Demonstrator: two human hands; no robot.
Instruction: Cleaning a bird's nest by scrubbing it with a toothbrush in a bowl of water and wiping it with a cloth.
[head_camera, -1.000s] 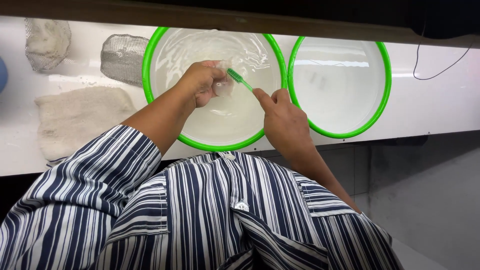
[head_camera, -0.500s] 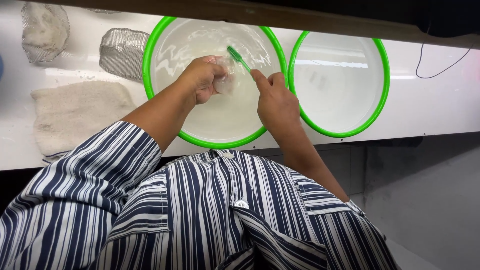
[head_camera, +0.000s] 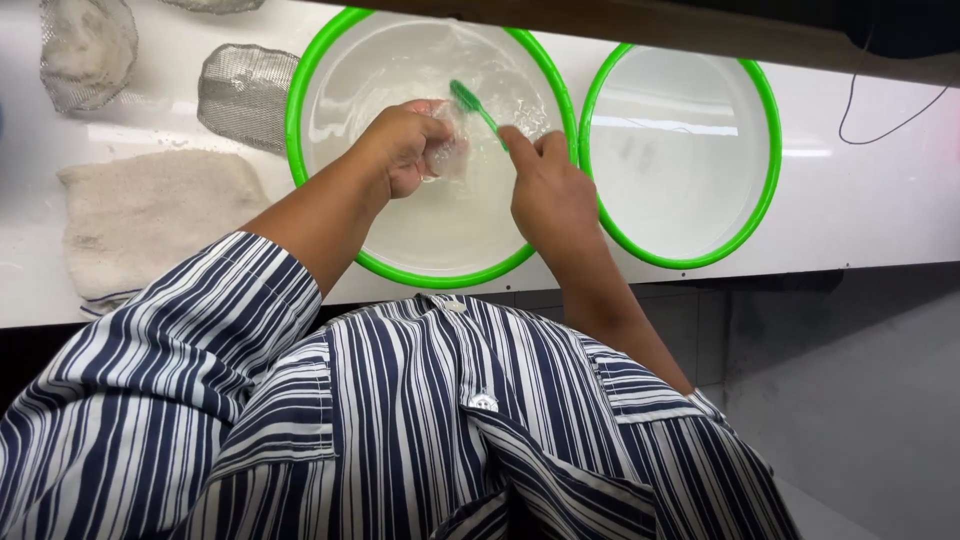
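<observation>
Green toothbrush (head_camera: 472, 105), light and stiff, being pinched by its handle in right hand (head_camera: 548, 190) grip; left hand (head_camera: 405, 145) clutching small, wet, likely slippery translucent piece (head_camera: 450, 152) over green-rimmed basin (head_camera: 300, 140) on worktop (head_camera: 860, 200).

Round white basins with green rims: two (head_camera: 432, 270) (head_camera: 680, 260)
Grey mesh pieces: three (head_camera: 245, 95) (head_camera: 85, 50) (head_camera: 215, 5)
Beige folded towel: one (head_camera: 150, 220)
Green plastic toothbrush: one (head_camera: 475, 105)

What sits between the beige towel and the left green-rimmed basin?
In the head view, the person's left forearm crosses part of that gap between the beige towel and the left basin; otherwise only bare white counter shows.
</observation>
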